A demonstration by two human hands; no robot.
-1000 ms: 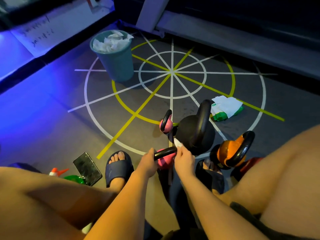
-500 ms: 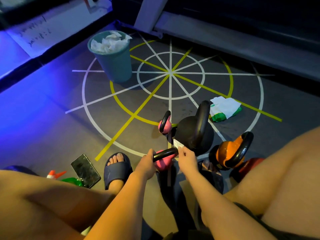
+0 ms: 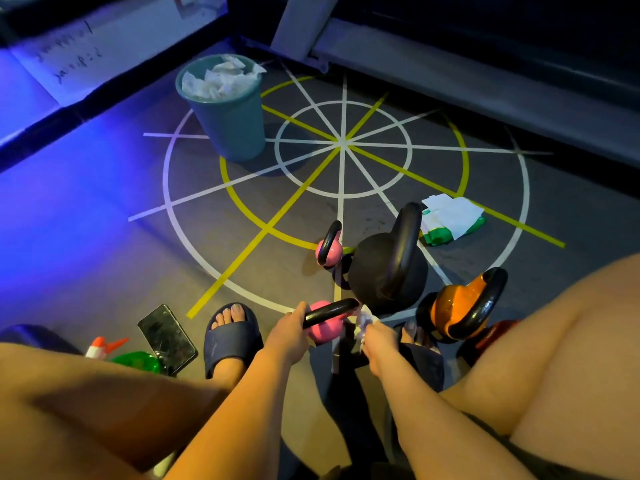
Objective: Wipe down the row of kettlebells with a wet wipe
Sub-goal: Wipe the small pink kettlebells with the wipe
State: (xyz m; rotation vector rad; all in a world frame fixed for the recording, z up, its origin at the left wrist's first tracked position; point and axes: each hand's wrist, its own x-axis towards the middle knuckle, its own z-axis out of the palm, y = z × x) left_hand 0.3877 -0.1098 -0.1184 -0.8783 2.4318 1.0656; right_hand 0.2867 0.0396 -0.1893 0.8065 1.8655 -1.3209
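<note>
gym floor [image 3: 104,237], full bin [image 3: 232,126], left hand [image 3: 289,332] gripping pink kettlebell [image 3: 325,332], right hand [image 3: 379,341] clutching wipe [image 3: 363,315], black kettlebell [image 3: 384,271] behind

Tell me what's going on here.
A person is wiping kettlebells on the floor. The left hand grips the handle of the near pink kettlebell, and the right hand holds a wipe against the handle's end. A black kettlebell, an orange kettlebell and a second pink kettlebell stand close by. A bin holds crumpled wipes.
</note>
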